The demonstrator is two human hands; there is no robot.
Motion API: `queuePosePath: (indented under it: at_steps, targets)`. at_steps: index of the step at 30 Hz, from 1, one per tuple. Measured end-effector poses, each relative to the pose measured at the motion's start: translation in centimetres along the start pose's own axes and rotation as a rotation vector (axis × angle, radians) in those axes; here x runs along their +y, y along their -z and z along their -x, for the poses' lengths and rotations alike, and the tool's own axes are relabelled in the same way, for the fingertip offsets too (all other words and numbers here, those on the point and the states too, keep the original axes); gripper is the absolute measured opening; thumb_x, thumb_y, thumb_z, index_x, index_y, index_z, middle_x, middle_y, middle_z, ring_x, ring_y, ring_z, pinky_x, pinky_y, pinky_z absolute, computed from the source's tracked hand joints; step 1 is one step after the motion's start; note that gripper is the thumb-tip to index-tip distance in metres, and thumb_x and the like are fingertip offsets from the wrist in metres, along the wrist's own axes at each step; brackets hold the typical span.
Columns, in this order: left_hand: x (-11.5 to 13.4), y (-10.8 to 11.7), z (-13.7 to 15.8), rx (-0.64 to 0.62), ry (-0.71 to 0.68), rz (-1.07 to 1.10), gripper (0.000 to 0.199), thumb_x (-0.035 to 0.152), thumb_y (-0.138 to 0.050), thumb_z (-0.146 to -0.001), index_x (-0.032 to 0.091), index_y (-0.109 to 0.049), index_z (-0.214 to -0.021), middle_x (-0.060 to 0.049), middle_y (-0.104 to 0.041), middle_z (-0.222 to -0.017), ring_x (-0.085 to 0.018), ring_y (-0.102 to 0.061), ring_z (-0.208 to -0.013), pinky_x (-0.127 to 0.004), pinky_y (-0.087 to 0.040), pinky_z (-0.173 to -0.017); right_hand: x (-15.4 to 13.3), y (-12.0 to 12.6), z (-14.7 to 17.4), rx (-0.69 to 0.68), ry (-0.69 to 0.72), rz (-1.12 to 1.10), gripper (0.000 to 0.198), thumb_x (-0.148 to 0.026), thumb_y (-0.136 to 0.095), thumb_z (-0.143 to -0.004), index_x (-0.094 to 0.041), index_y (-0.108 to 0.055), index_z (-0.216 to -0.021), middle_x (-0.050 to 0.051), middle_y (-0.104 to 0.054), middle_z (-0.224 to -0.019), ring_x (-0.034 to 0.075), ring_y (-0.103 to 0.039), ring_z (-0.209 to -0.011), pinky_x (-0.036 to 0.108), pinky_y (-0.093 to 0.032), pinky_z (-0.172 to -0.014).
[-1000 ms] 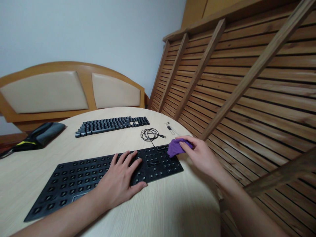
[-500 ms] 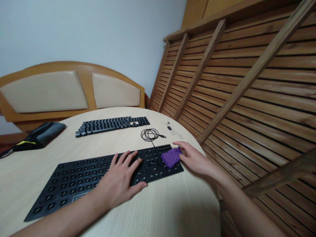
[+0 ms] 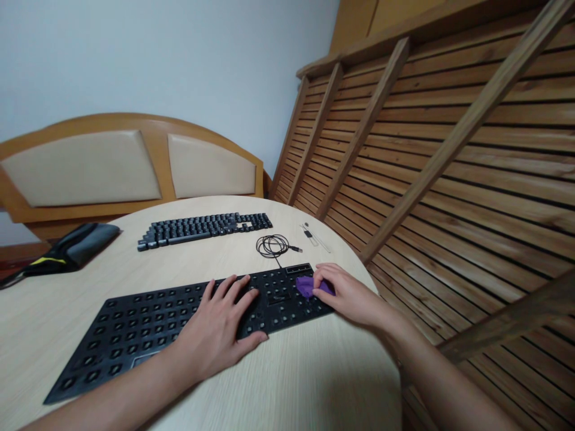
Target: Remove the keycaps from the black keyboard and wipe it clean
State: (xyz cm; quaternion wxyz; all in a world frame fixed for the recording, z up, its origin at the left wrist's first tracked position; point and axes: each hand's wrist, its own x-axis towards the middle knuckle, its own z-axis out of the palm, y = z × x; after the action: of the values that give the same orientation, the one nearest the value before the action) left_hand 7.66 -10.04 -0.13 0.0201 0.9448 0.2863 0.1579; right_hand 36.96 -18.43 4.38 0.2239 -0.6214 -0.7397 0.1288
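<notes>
A black keyboard (image 3: 148,320) without its keycaps lies slantwise across the table, its bare switches showing. My left hand (image 3: 220,323) rests on it right of the middle, palm down with fingers spread, covering part of the switches. At the keyboard's right end my right hand (image 3: 344,293) pinches a purple cloth (image 3: 305,286) between thumb and fingers. The cloth sits crumpled over the number-pad switches, and part of it is hidden by the fingers.
Black keycaps (image 3: 197,229) stand in keyboard order at the back of the table (image 3: 215,389). A coiled USB cable (image 3: 273,245) lies behind the keyboard, with a wire keycap puller (image 3: 311,236) to its right. A dark grey and yellow item (image 3: 85,245) sits far left. Wooden slats (image 3: 426,197) rise at right.
My right hand has moved slightly left and closed its fingers on the purple cloth, which is now bunched up. My left hand has stayed in place.
</notes>
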Motion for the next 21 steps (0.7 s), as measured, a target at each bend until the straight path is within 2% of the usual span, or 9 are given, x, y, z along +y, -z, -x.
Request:
queuePosePath:
  at_steps: [4,8,11,15,21]
  targets:
    - [0.2,0.3,-0.1,-0.029,0.010,-0.014,0.072,0.074,-0.045,-0.089,0.022,-0.056,-0.137,-0.015,-0.046,-0.150,-0.041,-0.037,-0.139,-0.066,-0.028,-0.111,0.3,-0.3,-0.3,0.073,-0.081,-0.004,0.005,-0.020,-0.052,-0.093,-0.021,-0.057,-0.093,0.003,-0.063,-0.093,0.020,-0.059,-0.090,0.032,-0.044,-0.081]
    - [0.3,0.4,0.0,-0.047,0.013,-0.024,0.072,0.074,-0.044,-0.089,0.021,-0.055,-0.137,-0.015,-0.046,-0.150,-0.041,-0.037,-0.139,-0.067,-0.027,-0.111,0.5,-0.8,-0.6,0.120,-0.074,-0.039,0.017,-0.016,-0.044,-0.096,-0.022,-0.058,-0.103,0.005,-0.064,-0.105,0.020,-0.060,-0.098,0.033,-0.043,-0.087]
    - [0.2,0.4,0.0,-0.043,0.009,-0.024,0.072,0.073,-0.045,-0.089,0.021,-0.055,-0.137,-0.016,-0.046,-0.150,-0.042,-0.037,-0.139,-0.068,-0.027,-0.110,0.4,-1.1,-0.6,0.101,-0.056,-0.043,0.017,-0.022,-0.047,-0.097,-0.022,-0.060,-0.108,0.005,-0.063,-0.110,0.020,-0.061,-0.101,0.033,-0.044,-0.091]
    - [0.0,0.2,0.0,-0.031,0.005,-0.020,0.072,0.074,-0.045,-0.089,0.021,-0.056,-0.137,-0.015,-0.046,-0.150,-0.042,-0.037,-0.139,-0.068,-0.027,-0.111,0.3,-1.3,-0.6,0.106,-0.064,-0.045,0.009,-0.027,-0.058,-0.093,-0.021,-0.065,-0.093,0.006,-0.063,-0.109,0.020,-0.061,-0.101,0.034,-0.044,-0.093]
    - [0.1,0.2,-0.1,-0.031,0.008,-0.027,0.072,0.073,-0.045,-0.089,0.022,-0.056,-0.137,-0.015,-0.046,-0.150,-0.041,-0.038,-0.139,-0.067,-0.028,-0.111,0.2,-0.8,-0.8,0.165,-0.174,-0.252,0.023,-0.038,-0.062,-0.089,-0.020,-0.072,-0.079,0.009,-0.065,-0.118,0.023,-0.061,-0.112,0.037,-0.040,-0.101]
